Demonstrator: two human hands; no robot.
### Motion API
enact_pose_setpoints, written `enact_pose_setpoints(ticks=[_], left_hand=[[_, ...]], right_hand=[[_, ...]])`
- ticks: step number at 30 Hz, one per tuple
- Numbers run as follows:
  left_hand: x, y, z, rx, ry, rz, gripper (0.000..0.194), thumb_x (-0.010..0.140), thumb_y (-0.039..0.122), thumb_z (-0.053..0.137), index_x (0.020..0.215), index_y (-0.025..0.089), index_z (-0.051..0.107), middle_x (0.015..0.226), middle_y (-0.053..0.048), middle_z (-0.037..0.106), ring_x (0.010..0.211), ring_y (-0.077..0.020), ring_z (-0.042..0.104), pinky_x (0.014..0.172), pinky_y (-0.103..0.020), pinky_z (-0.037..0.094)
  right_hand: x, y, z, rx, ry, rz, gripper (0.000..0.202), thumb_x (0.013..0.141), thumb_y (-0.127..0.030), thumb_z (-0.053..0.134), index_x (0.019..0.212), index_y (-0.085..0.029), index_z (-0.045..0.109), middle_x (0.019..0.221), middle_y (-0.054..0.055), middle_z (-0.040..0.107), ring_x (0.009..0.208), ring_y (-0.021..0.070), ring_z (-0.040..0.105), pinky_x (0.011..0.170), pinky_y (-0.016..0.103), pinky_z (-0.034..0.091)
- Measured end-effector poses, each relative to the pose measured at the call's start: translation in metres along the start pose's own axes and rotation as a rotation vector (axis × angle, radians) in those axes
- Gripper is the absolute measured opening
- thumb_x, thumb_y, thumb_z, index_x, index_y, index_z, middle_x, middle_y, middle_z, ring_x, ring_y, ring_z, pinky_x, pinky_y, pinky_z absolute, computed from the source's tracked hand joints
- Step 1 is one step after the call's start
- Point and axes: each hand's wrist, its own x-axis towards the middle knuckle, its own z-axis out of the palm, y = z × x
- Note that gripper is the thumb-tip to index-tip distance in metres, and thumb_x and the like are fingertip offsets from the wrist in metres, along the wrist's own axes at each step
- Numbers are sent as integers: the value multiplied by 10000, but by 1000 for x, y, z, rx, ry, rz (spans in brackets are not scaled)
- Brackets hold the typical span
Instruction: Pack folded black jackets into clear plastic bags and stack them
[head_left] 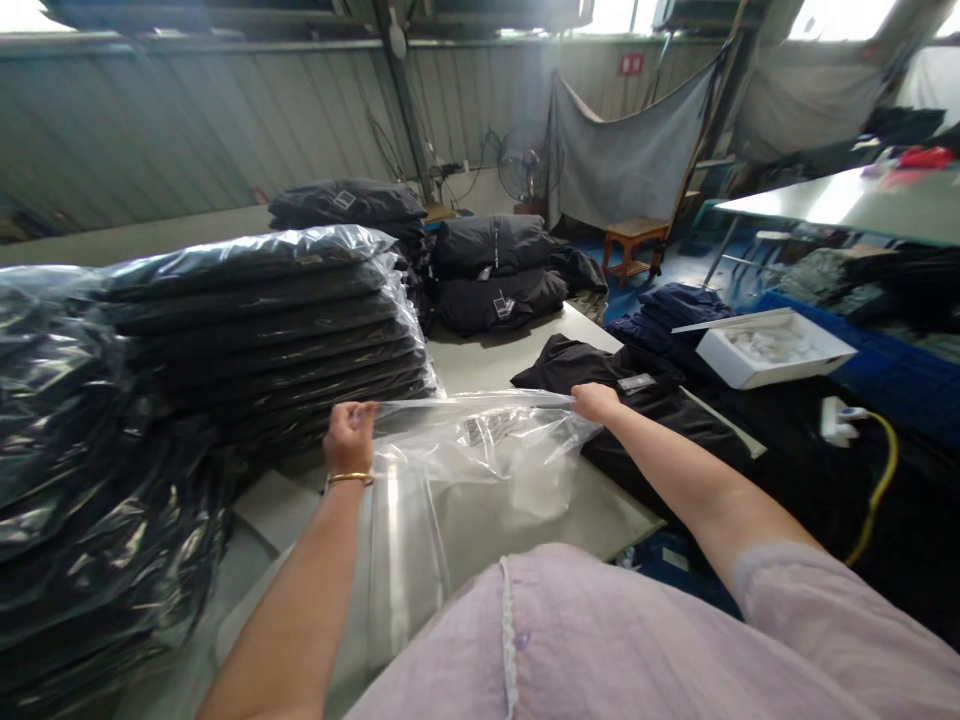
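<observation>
A clear plastic bag (480, 440) is stretched between my two hands above the table. My left hand (350, 437), with a gold bangle at the wrist, pinches its left corner. At the opposite corner my right hand (596, 402) grips the same edge with closed fingers. Below the bag, more clear plastic (405, 550) lies flat on the pale tabletop (480, 530). A folded black garment (570, 362) with a grey label rests just beyond my right hand. Close by my left hand rises a tall stack of bagged black garments (277, 330).
Another bagged pile (82, 480) stands at the far left. Folded black garments (495, 270) sit at the table's back. To the right are a white open box (772, 350), a white tool with a yellow cord (844, 420) and a blue crate (900, 350). Behind stand a fan (523, 165) and a wooden stool (636, 240).
</observation>
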Motion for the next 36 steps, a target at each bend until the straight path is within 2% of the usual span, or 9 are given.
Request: enact_pose_setpoints(ticks=[2, 4, 9, 12, 14, 19, 23, 31, 36], left_hand=[[-5, -8, -4, 84, -414, 38, 354, 627, 454, 783, 863, 215, 673, 787, -2, 677, 724, -169, 609, 659, -237, 441], [-10, -10, -9, 151, -547, 36, 385, 536, 421, 843, 832, 222, 701, 746, 0, 681, 714, -182, 614, 654, -245, 445], [-27, -3, -38, 22, 318, 142, 455, 789, 395, 639, 1192, 186, 632, 946, -60, 690, 778, -188, 625, 737, -289, 478], [-59, -17, -41, -46, 449, 206, 523, 857, 347, 517, 1344, 156, 521, 1237, -124, 629, 906, -211, 645, 808, -317, 492], [-91, -40, -28, 20, 230, 167, 488, 868, 358, 502, 1321, 185, 553, 1224, -106, 658, 995, -235, 647, 867, -331, 490], [-173, -105, 27, 154, -646, -21, 318, 893, 419, 456, 1080, 335, 700, 1159, 25, 715, 1069, -211, 654, 890, -315, 507], [-203, -122, 52, 183, -664, -58, 357, 921, 418, 394, 1089, 340, 699, 1170, 22, 707, 1101, -207, 642, 912, -306, 493], [-207, -112, 75, 189, -724, -28, 335, 928, 372, 401, 875, 263, 713, 936, -24, 686, 921, -182, 649, 887, -309, 488], [-215, -103, 105, 10, -652, -80, 362, 938, 401, 400, 1042, 239, 706, 1083, -53, 682, 1081, -192, 619, 998, -346, 461]], right_hand=[[9, -5, -7, 5, -26, 6, 197, 808, -266, 628, 950, -183, 737, 994, 150, 713, 931, 259, 665, 786, 329, 489], [18, -14, -22, 15, -16, 7, 231, 828, -251, 591, 1005, -193, 728, 1006, 137, 712, 943, 254, 662, 793, 319, 485], [26, -39, -70, 261, 651, -27, 427, 961, -234, 342, 1347, -212, 523, 1196, 125, 650, 1116, 255, 589, 922, 353, 442], [17, -36, -70, 313, 961, -166, 461, 990, -236, 267, 1417, -189, 434, 1386, 132, 519, 1272, 250, 471, 1038, 389, 370], [10, -25, -50, 228, 860, -235, 439, 977, -240, 324, 1386, -200, 477, 1405, 134, 500, 1291, 269, 451, 1057, 417, 352], [-4, 10, 22, -92, 174, -199, 362, 867, -111, 459, 1149, -216, 660, 1052, 143, 687, 1035, 288, 614, 892, 407, 460], [-3, 14, 46, -132, 243, -153, 390, 892, -107, 418, 1219, -163, 621, 1106, 185, 662, 1081, 278, 590, 903, 366, 445], [45, -11, 29, 38, 171, -41, 324, 878, -110, 454, 1087, -192, 688, 1061, 143, 700, 1012, 260, 652, 886, 361, 471], [77, -8, 20, 517, 349, -287, 824, 766, -218, 678, 1501, -228, 306, 1575, 151, 234, 1328, 246, 436, 992, 335, 445]])
